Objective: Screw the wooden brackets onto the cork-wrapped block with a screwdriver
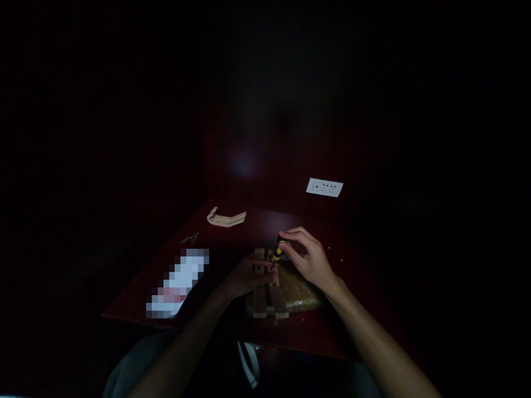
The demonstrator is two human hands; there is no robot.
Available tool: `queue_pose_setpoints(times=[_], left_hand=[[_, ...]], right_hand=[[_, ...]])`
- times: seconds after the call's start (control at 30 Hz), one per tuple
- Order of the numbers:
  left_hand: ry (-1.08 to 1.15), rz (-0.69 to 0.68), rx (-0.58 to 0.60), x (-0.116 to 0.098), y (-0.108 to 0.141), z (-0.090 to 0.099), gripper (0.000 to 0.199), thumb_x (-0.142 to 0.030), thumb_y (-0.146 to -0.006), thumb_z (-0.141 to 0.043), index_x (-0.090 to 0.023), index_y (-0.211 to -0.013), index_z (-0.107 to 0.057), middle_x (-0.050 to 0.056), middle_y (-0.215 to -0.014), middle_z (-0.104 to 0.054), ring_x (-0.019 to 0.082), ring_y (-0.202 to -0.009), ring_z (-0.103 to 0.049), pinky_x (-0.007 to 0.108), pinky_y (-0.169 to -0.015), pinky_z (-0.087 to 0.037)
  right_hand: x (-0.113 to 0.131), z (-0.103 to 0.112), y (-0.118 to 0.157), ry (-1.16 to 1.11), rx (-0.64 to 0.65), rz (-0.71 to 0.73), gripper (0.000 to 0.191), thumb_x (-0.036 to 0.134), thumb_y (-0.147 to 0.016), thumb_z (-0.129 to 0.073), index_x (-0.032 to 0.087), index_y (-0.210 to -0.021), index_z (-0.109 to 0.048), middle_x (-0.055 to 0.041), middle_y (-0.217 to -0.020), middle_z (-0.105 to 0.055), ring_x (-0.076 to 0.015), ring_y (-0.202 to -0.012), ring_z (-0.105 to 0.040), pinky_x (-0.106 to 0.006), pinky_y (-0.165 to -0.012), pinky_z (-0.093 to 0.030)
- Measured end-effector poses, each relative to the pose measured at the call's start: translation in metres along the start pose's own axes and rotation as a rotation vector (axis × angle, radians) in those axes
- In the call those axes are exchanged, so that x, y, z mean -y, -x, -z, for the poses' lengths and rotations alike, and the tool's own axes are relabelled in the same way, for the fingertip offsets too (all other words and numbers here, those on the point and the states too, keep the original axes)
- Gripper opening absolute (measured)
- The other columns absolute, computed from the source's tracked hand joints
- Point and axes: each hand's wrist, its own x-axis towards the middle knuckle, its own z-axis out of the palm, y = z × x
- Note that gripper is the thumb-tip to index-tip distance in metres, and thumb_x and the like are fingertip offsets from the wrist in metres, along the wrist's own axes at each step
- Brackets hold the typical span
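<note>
The right hand (309,257) closes narrow around one yellow-and-black screwdriver (280,249), and its tip points down at the wooden slats. The left hand (244,278) lies across two parallel wooden slats (259,290), but I cannot tell if its fingers grip anything. The slats rest on one amber wrapped pad (297,290), near the front edge of the dark red wooden counter (253,225). Farther back lies one curved wooden piece (226,219), well apart from the slats. On the left are a few thin metal pins (189,238), too small to count exactly, and one pixelated paper sheet (176,283) near the counter edge. One white wall socket plate (324,187) sits above the counter's back edge.
</note>
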Motion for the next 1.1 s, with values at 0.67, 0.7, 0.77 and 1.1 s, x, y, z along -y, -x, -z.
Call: queue_pose_setpoints(times=[0.67,0.7,0.77,1.1], left_hand=[[-0.034,-0.002,-0.016,-0.002,0.000,-0.001,0.039,-0.040,-0.067,-0.073,-0.017,-0.098,-0.073,0.008,-0.113,-0.068,0.025,-0.105,-0.061,0.033,-0.091,-0.046],[-0.037,-0.001,-0.016,-0.001,0.000,-0.001,0.040,-0.040,-0.066,-0.073,-0.017,-0.098,-0.073,0.008,-0.113,-0.068,0.025,-0.105,-0.061,0.033,-0.091,-0.046],[-0.040,0.000,-0.023,0.002,-0.001,-0.001,0.041,-0.041,-0.066,-0.073,-0.017,-0.099,-0.073,0.008,-0.111,-0.069,0.026,-0.105,-0.061,0.034,-0.092,-0.046],[-0.076,0.000,-0.037,0.006,-0.002,-0.001,0.040,-0.042,-0.066,-0.072,-0.018,-0.098,-0.073,0.009,-0.114,-0.067,0.027,-0.108,-0.059,0.037,-0.095,-0.043]], right_hand=[[0.000,0.008,-0.003,-0.069,0.083,-0.009,0.017,0.027,-0.084,-0.061,0.020,-0.101,-0.063,-0.0078,-0.099,-0.065,-0.0173,-0.086,-0.062,-0.032,-0.074,-0.052],[0.000,0.008,-0.002,-0.069,0.076,-0.009,0.017,0.027,-0.084,-0.061,0.020,-0.100,-0.063,-0.0079,-0.099,-0.065,-0.0174,-0.086,-0.062,-0.032,-0.074,-0.052],[0.000,0.009,-0.002,-0.072,0.076,-0.008,0.017,0.026,-0.086,-0.058,0.020,-0.102,-0.062,-0.0083,-0.104,-0.064,-0.0181,-0.094,-0.062,-0.034,-0.081,-0.051],[0.010,0.009,-0.006,-0.081,0.155,0.011,0.020,0.026,-0.087,-0.057,0.020,-0.105,-0.063,-0.0089,-0.104,-0.065,-0.0189,-0.096,-0.061,-0.036,-0.083,-0.050]])
